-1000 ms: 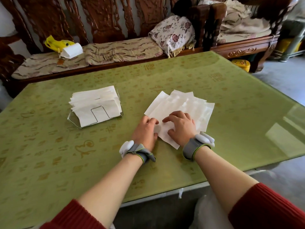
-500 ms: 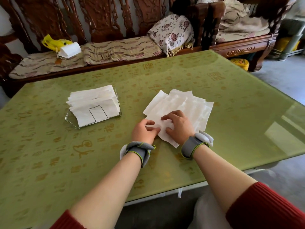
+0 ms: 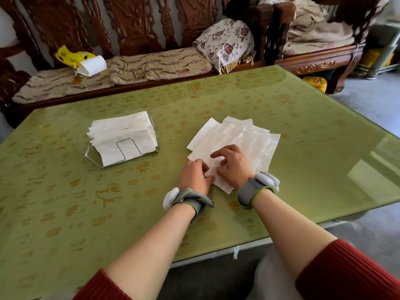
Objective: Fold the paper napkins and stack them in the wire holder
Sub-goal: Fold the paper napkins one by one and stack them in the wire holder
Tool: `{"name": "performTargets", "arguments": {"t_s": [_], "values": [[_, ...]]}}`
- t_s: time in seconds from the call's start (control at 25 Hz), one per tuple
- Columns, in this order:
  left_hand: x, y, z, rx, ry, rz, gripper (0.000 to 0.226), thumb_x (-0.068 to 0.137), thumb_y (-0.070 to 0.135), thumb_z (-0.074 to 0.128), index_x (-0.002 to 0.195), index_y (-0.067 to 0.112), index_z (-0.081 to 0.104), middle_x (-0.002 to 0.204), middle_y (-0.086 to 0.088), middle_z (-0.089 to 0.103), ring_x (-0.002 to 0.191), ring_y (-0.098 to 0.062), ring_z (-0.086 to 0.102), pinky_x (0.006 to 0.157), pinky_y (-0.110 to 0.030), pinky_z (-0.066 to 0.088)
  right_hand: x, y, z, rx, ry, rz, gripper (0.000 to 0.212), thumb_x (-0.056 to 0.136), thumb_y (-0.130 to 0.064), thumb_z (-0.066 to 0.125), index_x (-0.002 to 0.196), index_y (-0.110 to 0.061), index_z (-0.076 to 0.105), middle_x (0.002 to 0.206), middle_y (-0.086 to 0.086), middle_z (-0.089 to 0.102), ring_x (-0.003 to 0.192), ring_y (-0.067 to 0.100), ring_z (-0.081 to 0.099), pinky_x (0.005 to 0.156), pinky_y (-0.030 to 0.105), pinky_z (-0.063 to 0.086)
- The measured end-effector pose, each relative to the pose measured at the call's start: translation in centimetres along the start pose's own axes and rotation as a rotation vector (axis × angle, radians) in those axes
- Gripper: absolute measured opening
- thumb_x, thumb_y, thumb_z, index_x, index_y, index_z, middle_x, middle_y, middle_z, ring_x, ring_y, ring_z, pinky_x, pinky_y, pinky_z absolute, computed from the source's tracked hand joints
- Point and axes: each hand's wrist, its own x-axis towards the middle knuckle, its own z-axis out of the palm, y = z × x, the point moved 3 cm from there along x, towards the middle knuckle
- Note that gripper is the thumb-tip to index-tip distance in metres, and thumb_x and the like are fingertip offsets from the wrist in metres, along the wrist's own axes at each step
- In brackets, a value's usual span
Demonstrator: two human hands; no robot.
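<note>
yellow bag: on the settee cushion at far left, touching a white paper roll; no writing can be read on either.
wire holder: on the bench at left, well apart from the hands.
folded napkins: stacked in the wire holder, leaning back, plain white.
bench cloth: green with gold chinese characters all over; 福 reads clearly just near the holder and again at the far right side.
left hand: fingers curled in, pinching the near left edge of the top napkin; grey wrist band with a white pod.
loose napkins: flat, fanned pile at mid-bench, unprinted; the top napkin lies on its near end.
right hand: close beside the left, bent fingers and thumb clamped on a raised ridge of the same napkin; matching band.
floral pillow: on the settee, against the armrest.
yellow tub: on the floor beyond the bench's far right corner; its label is too blurred to read.
</note>
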Motion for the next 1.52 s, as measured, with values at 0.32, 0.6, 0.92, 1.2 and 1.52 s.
{"name": "performTargets", "arguments": {"t_s": [0.32, 0.6, 0.92, 1.2, 1.52], "values": [[0.3, -2.8, -3.2, 0.127, -0.121, 0.033, 0.008, 0.080, 0.023, 0.066, 0.086, 0.018, 0.063, 0.083, 0.001, 0.064, 0.084, -0.022, 0.062, 0.068, -0.027, 0.044, 0.0, -0.9, -0.8, -0.119, 0.054, -0.059, 0.031, 0.080, -0.015, 0.056, 0.105, -0.029, 0.067, 0.118, -0.004, 0.055, 0.101, 0.017, 0.054, 0.085, 0.033, 0.048], [3.4, -5.7, -3.4, 0.163, 0.069, -0.121, 0.041, 0.083, 0.036, 0.064, 0.117, 0.014, 0.057, 0.118, -0.009, 0.060, 0.109, -0.027, 0.056, 0.090, -0.035, 0.045, 0.6, 0.3, -1.2, -0.347, -0.017, 0.154, 0.024, 0.088, -0.037, 0.052, 0.110, -0.037, 0.062, 0.137, -0.005, 0.040, 0.123, 0.026, 0.039, 0.104, 0.037, 0.034], [2.8, -5.1, -5.2, -0.029, 0.036, -0.149, 0.024, 0.079, 0.020, 0.069, 0.100, 0.016, 0.060, 0.097, -0.002, 0.062, 0.090, -0.024, 0.057, 0.072, -0.027, 0.040, 0.7, -0.5, -1.2, -0.279, 0.090, 0.112, 0.043, 0.085, -0.041, 0.058, 0.127, -0.036, 0.048, 0.137, -0.004, 0.040, 0.121, 0.026, 0.044, 0.099, 0.037, 0.036], [-1.2, -3.7, -12.7, -0.118, 0.396, 0.277, 0.010, 0.076, 0.013, 0.066, 0.081, 0.005, 0.061, 0.075, -0.004, 0.061, 0.065, -0.020, 0.049, 0.060, -0.026, 0.033, 1.0, -4.6, -0.7, 0.326, 0.157, 0.022, 0.087, 0.076, -0.024, 0.077, 0.146, -0.024, 0.026, 0.120, -0.002, 0.057, 0.113, 0.012, 0.051, 0.095, 0.025, 0.039], [-5.3, -6.5, -15.3, -0.284, 0.544, 0.164, 0.016, 0.090, 0.011, 0.056, 0.103, 0.005, 0.052, 0.069, 0.004, 0.050, 0.056, -0.010, 0.044, 0.059, -0.024, 0.030, -1.5, -7.9, 1.5, 0.481, 0.063, -0.093, 0.010, 0.088, -0.015, 0.060, 0.078, -0.017, 0.063, 0.072, 0.001, 0.061, 0.067, 0.015, 0.054, 0.066, 0.036, 0.045]]}}
